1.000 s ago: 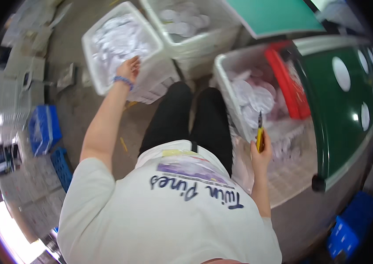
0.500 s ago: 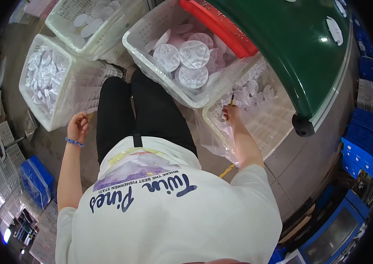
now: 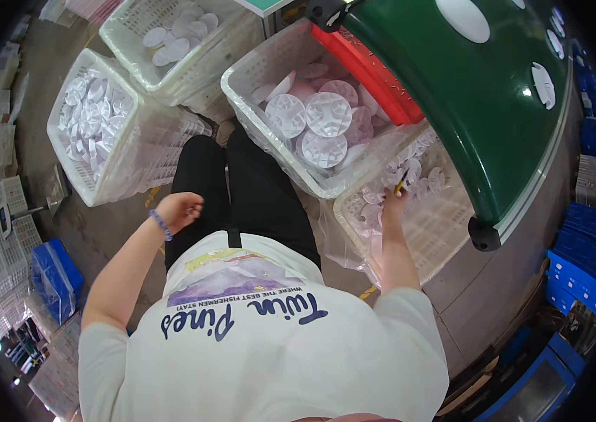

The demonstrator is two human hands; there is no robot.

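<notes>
My right hand reaches into the low plastic-lined crate on the right. Its fingers are closed on a thin yellow-and-black tool, whose exact kind is too small to tell. White plastic parts lie in that crate close around the tool's tip. My left hand, with a blue beaded bracelet at its wrist, hovers over my left thigh. Its fingers are curled in, and nothing shows in them.
A lined crate of round white discs stands ahead, a red tray across its far right side. Further left are a crate of white parts and another crate of discs. A green tabletop overhangs at the right.
My left hand has moved from beside the left crate inward over my thigh. My right hand has gone deeper among the white parts with the tool. The whole view has shifted slightly.
</notes>
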